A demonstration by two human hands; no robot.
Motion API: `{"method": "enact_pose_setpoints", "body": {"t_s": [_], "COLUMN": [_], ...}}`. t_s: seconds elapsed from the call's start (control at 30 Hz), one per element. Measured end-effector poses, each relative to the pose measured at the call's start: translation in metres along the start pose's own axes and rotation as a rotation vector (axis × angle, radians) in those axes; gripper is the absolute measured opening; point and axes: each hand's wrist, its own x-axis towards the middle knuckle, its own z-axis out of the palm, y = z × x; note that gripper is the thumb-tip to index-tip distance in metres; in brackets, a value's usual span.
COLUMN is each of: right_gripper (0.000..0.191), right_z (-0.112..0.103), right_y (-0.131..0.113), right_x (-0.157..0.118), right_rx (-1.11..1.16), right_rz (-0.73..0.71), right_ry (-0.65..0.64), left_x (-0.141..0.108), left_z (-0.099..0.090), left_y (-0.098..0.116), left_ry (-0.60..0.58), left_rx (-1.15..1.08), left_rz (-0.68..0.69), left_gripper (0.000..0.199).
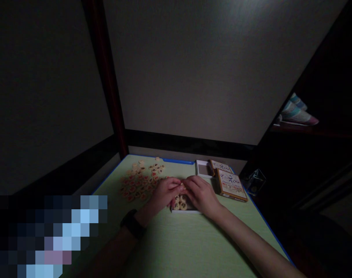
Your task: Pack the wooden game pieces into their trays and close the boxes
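Round pieces (183, 204) w/ dark marks are seen in an open tray (187, 211) on the tabletop (170, 243), partly covered by the L hand (167, 191) and R hand (200, 191). Fingers of both are curled together over the tray; whether a piece is gripped cannot be told. If a fingertip slipped or the rim were knocked, pieces could be tipped or scattered. Pieces: pale, thick-disc, prob. wood or plastic; tray: thin-walled, poss. cardboard; tabletop: smooth-looking, green, blue-edged.
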Motion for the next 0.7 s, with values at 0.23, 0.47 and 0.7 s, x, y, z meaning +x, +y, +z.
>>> {"method": "enact_pose_setpoints", "body": {"t_s": [0.23,0.47,0.7], "right_gripper": [0.024,0.018,0.018], "right_z": [-0.015,-0.005,-0.001], "right_y": [0.035,0.043,0.042], "right_x": [0.006,0.003,0.001], "right_rx": [0.04,0.052,0.036], "right_rz": [0.362,0.443,0.466], "right_ry": [-0.151,-0.332,-0.29], "left_x": [0.009,0.008,0.008], "left_z": [-0.008,-0.014,-0.014], "left_y": [-0.01,-0.014,-0.012], "left_ry": [0.272,0.355,0.35], "left_rx": [0.313,0.604,0.625], "left_rz": [0.199,0.268,0.255], "left_gripper": [0.015,0.014,0.014]}}
